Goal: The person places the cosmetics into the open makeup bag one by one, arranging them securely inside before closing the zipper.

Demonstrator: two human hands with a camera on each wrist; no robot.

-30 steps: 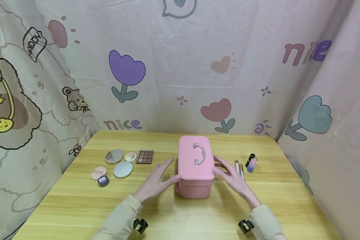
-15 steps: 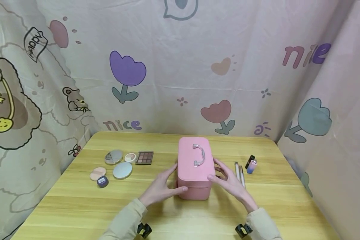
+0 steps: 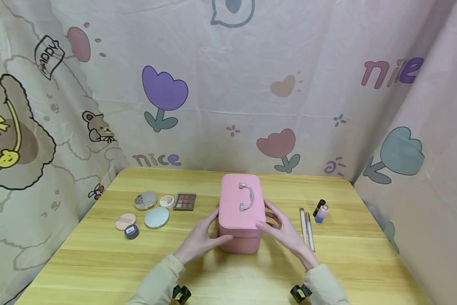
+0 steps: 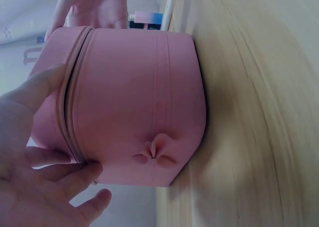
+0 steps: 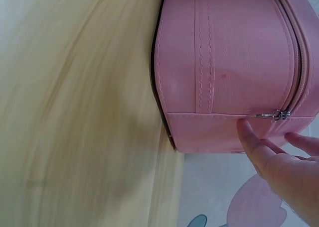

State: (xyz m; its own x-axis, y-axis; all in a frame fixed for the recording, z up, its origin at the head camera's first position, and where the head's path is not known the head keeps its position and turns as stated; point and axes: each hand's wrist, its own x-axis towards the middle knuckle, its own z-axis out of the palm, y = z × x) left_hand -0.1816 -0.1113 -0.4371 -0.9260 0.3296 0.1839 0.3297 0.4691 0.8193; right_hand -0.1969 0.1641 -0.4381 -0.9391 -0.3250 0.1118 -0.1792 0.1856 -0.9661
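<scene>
A pink makeup case (image 3: 232,203) with a silver handle (image 3: 250,197) on its lid stands upright on the wooden table between both hands. My left hand (image 3: 199,243) holds its left side, thumb across the front near the zip seam. In the left wrist view a bow (image 4: 157,150) decorates the case's side. My right hand (image 3: 285,233) grips the opposite side, thumb over the lid's front corner. Its fingertips touch the side close to the zipper pulls (image 5: 276,115) in the right wrist view. The lid is down.
On the left lie compacts (image 3: 156,217), a powder puff (image 3: 126,221), a dark small jar (image 3: 131,231) and an eyeshadow palette (image 3: 184,201). To the right are slim brush-like sticks (image 3: 303,226) and a pink-blue tube (image 3: 321,214) beside a black one. A curtain (image 3: 213,84) hangs behind.
Both hands have closed in on the case's sides. The case has since shifted a little to the left with them, uncovering more of the sticks on the right.
</scene>
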